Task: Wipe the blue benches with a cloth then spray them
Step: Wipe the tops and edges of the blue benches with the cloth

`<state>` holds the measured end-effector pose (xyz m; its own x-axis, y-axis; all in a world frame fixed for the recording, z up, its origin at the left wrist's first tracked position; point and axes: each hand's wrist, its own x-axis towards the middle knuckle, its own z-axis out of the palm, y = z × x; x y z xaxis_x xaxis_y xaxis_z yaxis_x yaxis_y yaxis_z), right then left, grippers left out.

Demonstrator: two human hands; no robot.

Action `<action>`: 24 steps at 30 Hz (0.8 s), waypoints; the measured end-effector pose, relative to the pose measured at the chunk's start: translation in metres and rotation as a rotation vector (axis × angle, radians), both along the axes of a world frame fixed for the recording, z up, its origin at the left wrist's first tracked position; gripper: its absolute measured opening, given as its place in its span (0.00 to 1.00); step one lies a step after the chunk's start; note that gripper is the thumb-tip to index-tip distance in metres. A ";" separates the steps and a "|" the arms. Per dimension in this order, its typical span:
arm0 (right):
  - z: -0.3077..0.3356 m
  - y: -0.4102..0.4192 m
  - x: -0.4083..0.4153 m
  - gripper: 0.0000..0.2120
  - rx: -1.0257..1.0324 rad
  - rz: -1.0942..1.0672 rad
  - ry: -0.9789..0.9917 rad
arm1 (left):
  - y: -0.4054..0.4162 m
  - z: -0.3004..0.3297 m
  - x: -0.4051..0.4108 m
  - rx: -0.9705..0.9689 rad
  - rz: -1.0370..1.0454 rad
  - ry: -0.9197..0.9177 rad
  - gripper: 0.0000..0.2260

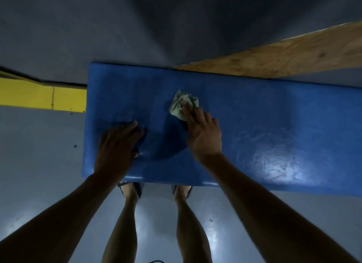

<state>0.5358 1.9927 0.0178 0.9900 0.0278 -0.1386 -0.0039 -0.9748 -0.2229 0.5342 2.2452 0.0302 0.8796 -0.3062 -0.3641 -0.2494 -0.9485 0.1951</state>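
Note:
A blue padded bench (264, 113) runs across the middle of the view, with a shiny patch near its front right. A crumpled pale green cloth (180, 104) lies on the bench near its middle. My right hand (203, 133) presses the cloth against the bench with straight fingers on its near side. My left hand (117, 143) rests flat on the bench's left part, fingers straight. No spray bottle shows.
A plywood board (284, 55) slants in behind the bench at the right. A yellow beam (39, 98) meets the bench's left end. Grey wall stands behind, glossy grey floor (39, 164) below. My legs and sandalled feet (131, 190) stand at the bench's front edge.

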 end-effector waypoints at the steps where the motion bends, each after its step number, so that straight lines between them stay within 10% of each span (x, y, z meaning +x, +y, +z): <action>1: 0.000 -0.012 0.006 0.25 -0.029 0.071 0.005 | 0.002 -0.001 0.001 -0.008 -0.002 0.007 0.36; 7: 0.010 -0.131 0.018 0.28 -0.204 -0.283 0.035 | 0.007 -0.001 0.005 -0.055 -0.043 -0.013 0.34; 14: -0.012 -0.036 0.056 0.27 -0.182 -0.614 0.080 | 0.044 0.002 0.018 -0.244 -0.117 -0.127 0.30; 24: -0.005 0.231 0.142 0.26 -0.049 0.040 -0.039 | 0.123 0.001 0.043 -0.218 0.105 -0.075 0.25</action>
